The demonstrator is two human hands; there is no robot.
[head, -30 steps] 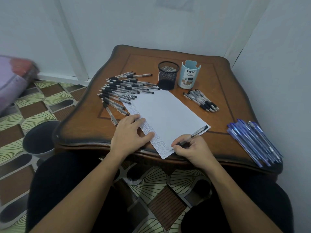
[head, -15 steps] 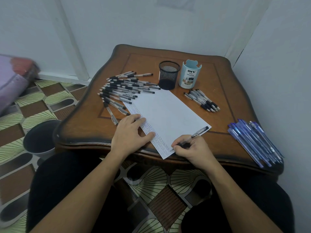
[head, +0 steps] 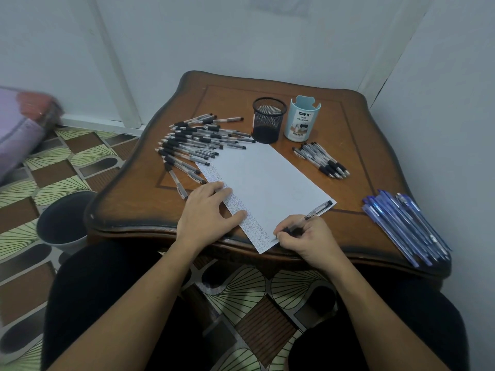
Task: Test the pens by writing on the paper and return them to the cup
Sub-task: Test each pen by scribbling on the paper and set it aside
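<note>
The main hazard at this moment was the position of the writing point: the pen [head: 312, 212] had its tip at the near corner of the paper [head: 267, 188], where the sheet reached the near edge of the table [head: 348, 116], and it could not be told whether the corner overhung it. A stroke carried too far would probably run off the sheet onto the wood, or crease the corner if it was unsupported. A second hazard was sorting: a large fan of pens [head: 192, 145] lay to the left of the sheet, a small group of pens [head: 324, 162] lay to its right, and a bundle of blue pens [head: 404, 226] lay at the right edge of the table, so a tested pen set down carelessly could be mixed with untested ones. The mesh cup [head: 267, 120] and the organiser cup [head: 301, 121] stood side by side beyond the far end of the sheet, with no pen showing above either rim. The right hand [head: 308, 238] pinched the pen low on its barrel, fingers curled round it, with the clip end pointing away from the person. The left hand [head: 206, 212] lay flat, its fingers spread and straight, pressing the left margin of the paper against the table, over rows of small written marks.
</note>
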